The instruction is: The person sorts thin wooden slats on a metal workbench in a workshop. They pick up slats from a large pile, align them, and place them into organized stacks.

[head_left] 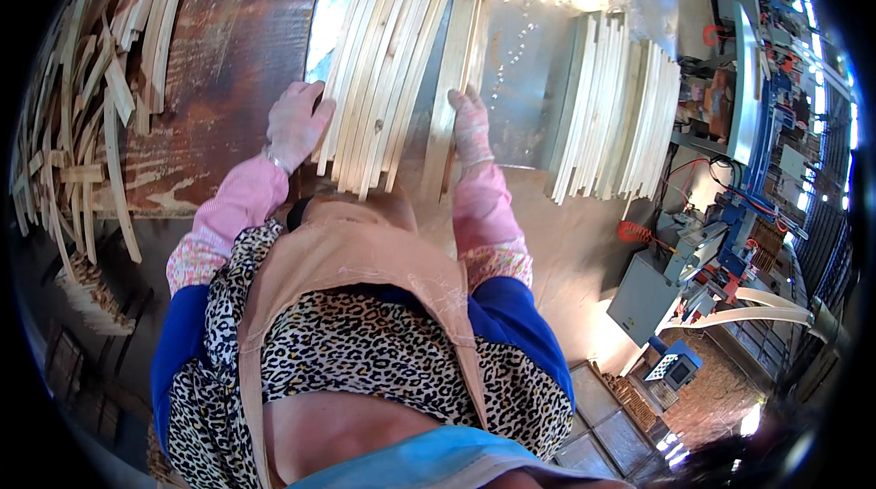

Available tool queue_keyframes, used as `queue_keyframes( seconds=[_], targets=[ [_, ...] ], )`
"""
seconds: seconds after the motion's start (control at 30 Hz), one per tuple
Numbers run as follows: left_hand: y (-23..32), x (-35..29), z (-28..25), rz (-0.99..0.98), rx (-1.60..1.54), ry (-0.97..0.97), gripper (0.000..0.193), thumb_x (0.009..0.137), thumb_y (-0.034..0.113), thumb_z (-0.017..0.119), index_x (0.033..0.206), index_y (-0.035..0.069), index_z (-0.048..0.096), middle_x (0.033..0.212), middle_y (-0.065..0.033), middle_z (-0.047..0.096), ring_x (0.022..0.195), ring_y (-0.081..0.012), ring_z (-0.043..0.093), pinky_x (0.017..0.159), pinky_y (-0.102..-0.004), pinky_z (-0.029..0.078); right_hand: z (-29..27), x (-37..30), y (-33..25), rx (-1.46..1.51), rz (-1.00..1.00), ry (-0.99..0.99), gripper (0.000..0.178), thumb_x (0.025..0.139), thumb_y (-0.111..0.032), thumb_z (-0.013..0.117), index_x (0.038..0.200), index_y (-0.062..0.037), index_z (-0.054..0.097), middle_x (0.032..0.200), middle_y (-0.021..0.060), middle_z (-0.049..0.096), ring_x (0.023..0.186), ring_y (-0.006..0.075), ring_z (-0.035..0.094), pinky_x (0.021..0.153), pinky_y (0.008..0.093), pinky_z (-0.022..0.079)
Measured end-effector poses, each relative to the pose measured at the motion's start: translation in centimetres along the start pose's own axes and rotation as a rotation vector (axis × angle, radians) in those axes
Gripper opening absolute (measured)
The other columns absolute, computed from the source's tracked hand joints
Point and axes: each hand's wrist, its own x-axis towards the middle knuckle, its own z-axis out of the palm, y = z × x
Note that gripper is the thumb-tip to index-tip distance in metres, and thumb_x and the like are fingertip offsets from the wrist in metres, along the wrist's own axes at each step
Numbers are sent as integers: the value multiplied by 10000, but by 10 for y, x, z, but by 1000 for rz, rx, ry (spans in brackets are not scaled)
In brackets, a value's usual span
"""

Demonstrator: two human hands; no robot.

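Note:
Both my hands wear pale pink gloves and reach over a metal-topped table (pixel 534 42). A row of long, light wooden strips (pixel 388 69) lies side by side between them, with ends toward me. My left hand (pixel 297 127) is at the row's left edge, thumb apart from the fingers, closing on nothing. To the right, a gap separates the row from a few more wooden strips (pixel 461 28). My right hand (pixel 471 127) is closed at the right side of these, thumb over the edge; its fingertips are partly hidden.
Two stacked bundles of wooden strips (pixel 593 106) lie at the right of the table. On the left, a brown board (pixel 242 60) borders a loose heap of wood offcuts (pixel 87 133). Machinery with a grey box (pixel 646 300) and red hoses stands farther right.

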Motion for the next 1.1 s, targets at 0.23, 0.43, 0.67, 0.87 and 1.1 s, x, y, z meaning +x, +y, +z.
queue_keyframes(
  seconds=[0.23, 0.43, 0.67, 0.87, 1.1],
  targets=[
    [89, -34, 47, 58, -779, -180, 614, 914, 323, 751, 1423, 18, 596, 1319, -215, 675, 1227, -286, 645, 1069, -405, 485, 104, -89, -68, -100, -78, 107, 499, 1086, -232, 603, 1491, 45, 510, 1303, 131, 680, 1166, 211, 644, 972, 334, 540],
    [67, -19, 21, -178, -870, -80, 448, 907, 330, 742, 1218, 16, 669, 878, -87, 682, 784, -216, 638, 741, -376, 540, 68, -70, -54, -49, -88, 160, 566, 1088, -258, 612, 1524, 69, 460, 1365, 204, 658, 1168, 242, 673, 988, 315, 553],
    [47, -11, 26, -125, -823, 149, 526, 959, 265, 741, 1369, -31, 597, 1108, -144, 738, 990, -244, 698, 902, -396, 542, 66, -36, 36, -964, -234, 178, 578, 1072, -476, 494, 1515, -109, 553, 1378, 229, 635, 1248, 387, 637, 1074, 485, 491],
    [47, -14, 18, -56, -555, 174, 622, 948, 248, 741, 1472, -10, 528, 1289, -183, 690, 1140, -259, 671, 1021, -368, 512, 86, -80, -41, -611, -259, 0, 566, 1044, -328, 614, 1536, -67, 514, 1349, 205, 664, 1236, 347, 650, 1078, 432, 492],
    [98, -15, 38, 252, -604, 9, 591, 1022, 279, 607, 1536, 27, 462, 1356, -264, 609, 1280, -424, 588, 1107, -467, 455, 113, -69, -81, 117, -150, -59, 566, 1059, -147, 598, 1561, 51, 428, 1456, 190, 614, 1310, 240, 593, 1125, 332, 446]
  ],
)
